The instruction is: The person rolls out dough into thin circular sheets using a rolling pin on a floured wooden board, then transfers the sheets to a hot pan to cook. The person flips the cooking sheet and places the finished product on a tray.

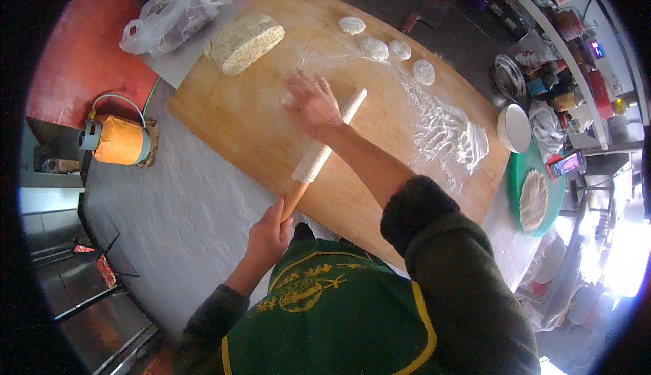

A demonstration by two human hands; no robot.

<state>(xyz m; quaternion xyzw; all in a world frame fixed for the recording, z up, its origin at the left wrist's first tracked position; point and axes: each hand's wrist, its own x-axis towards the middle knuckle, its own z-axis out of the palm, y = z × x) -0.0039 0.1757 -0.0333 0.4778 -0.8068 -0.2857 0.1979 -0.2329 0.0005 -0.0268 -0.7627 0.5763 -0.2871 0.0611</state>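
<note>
My left hand (268, 235) grips the bare end of a wooden rolling pin (294, 201) at the board's near edge. A sheet of dough (313, 164) is wrapped around the pin, which lies slantwise over the wooden board (244, 136). Over the pin's far part reaches my right hand (315, 103), blurred, its fingers spread; whether its palm touches the pin or dough is hidden. Beyond it sits a large block of dough (246, 44). Several small floured dough pieces (374, 48) lie along the far edge, and loose white flour (447, 133) is spread at the right.
A white bowl (513, 128) stands beyond the board's right edge, near a green tray (554, 197) with a flat dough round (534, 201) on it. A phone (565, 165) stands beside them. Plastic bags (168, 16) lie at the upper left; a gas cylinder (119, 140) is at the left.
</note>
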